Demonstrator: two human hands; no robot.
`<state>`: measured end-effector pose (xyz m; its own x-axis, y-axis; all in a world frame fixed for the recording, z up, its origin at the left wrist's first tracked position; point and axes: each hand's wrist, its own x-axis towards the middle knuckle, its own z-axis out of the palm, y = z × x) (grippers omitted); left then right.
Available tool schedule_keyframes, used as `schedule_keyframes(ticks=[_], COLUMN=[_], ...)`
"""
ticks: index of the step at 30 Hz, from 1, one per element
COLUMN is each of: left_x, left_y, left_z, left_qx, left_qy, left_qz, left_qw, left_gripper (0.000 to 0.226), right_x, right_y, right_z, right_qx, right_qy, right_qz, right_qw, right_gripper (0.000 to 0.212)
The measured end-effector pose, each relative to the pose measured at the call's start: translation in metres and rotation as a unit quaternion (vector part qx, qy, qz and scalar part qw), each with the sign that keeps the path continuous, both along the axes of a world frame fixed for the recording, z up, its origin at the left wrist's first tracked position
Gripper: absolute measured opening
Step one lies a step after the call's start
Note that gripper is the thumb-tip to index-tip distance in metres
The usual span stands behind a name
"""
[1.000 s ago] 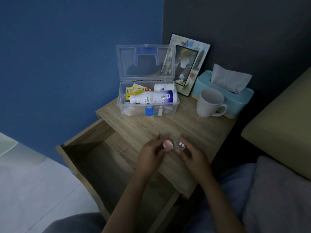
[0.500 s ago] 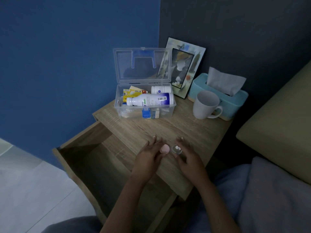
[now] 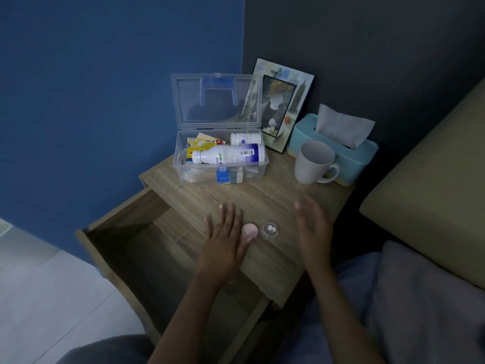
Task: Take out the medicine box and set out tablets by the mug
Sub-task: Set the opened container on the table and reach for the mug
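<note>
The clear medicine box stands open at the back of the wooden nightstand, with white bottles and packets inside. A white mug stands to its right. Near the front edge sits a small clear cup with two white tablets in it, and a pink lid lies just left of it. My left hand rests flat with fingers spread, its thumb touching the pink lid. To the right of the cup hovers my right hand, fingers apart and holding nothing.
A picture frame leans at the back. A teal tissue box stands behind the mug. The nightstand drawer is pulled open on the left. A bed and pillow lie on the right.
Both hands held the lid and the tablet cup above the nightstand. The cup and lid now rest on the top, and my right hand has let go and drawn away to the right.
</note>
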<state>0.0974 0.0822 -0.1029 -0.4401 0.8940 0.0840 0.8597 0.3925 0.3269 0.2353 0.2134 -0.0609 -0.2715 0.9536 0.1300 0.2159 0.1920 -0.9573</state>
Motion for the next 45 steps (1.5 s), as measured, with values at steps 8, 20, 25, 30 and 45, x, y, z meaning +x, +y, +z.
schedule_keyframes(ticks=[8,20,25,30,45], left_x=[0.002,0.003,0.004,0.003,0.003], left_y=[-0.002,-0.003,-0.004,-0.003,-0.004], left_z=[0.001,0.003,0.006,0.006,0.005], left_qx=[-0.024,-0.042,-0.035,-0.042,-0.045], left_qy=[0.021,0.039,0.033,0.036,0.037], left_qz=[-0.004,0.001,0.001,-0.001,-0.001], left_qw=[0.999,0.998,0.999,0.998,0.998], left_gripper=[0.072,0.073,0.07,0.072,0.075], right_x=[-0.027,-0.042,-0.041,-0.03,0.0], right_y=[0.076,0.121,0.114,0.081,0.034], right_z=[0.031,0.024,0.027,0.033,0.011], right_qx=[0.12,-0.117,-0.126,-0.078,-0.145], right_qy=[-0.045,0.03,0.053,0.088,0.055], right_qz=[-0.181,-0.177,-0.171,-0.149,-0.07], right_qw=[0.975,0.977,0.976,0.982,0.985], right_gripper=[0.054,0.053,0.049,0.039,0.047])
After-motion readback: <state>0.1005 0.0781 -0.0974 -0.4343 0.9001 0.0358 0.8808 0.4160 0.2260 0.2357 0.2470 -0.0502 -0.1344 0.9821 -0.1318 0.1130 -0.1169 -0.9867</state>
